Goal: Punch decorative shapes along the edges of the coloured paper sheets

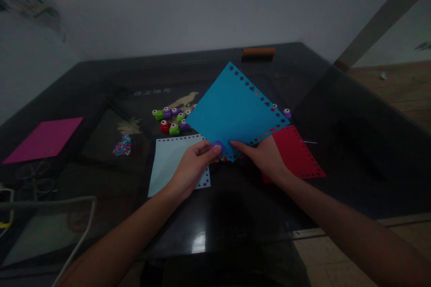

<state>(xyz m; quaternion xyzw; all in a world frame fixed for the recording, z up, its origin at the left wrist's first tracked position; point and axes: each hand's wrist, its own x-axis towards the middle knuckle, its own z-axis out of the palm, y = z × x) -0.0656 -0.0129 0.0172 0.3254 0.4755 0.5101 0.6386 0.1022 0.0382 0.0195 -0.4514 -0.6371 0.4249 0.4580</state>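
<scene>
A blue sheet of paper (225, 107) is held up at a slant, with small stars, hearts and other shapes punched along two of its edges. My right hand (261, 154) pinches it near the lower corner, thumb on the front and the other fingers hidden behind. In my left hand (197, 161) is a purple craft punch (217, 145), closed around with thumb and fingers, at the sheet's lower left edge. Below my left hand lies a pale blue sheet (168, 161) with punched edges. Partly under my right forearm lies a red sheet (296, 152), punched likewise.
Several green, purple and red punches (174, 128) stand behind the pale sheet. A heap of coloured paper bits (123, 145) and a magenta sheet (45, 139) lie leftward on the dark glossy table (242, 215). An orange-brown roll-like object (258, 52) rests at the back edge.
</scene>
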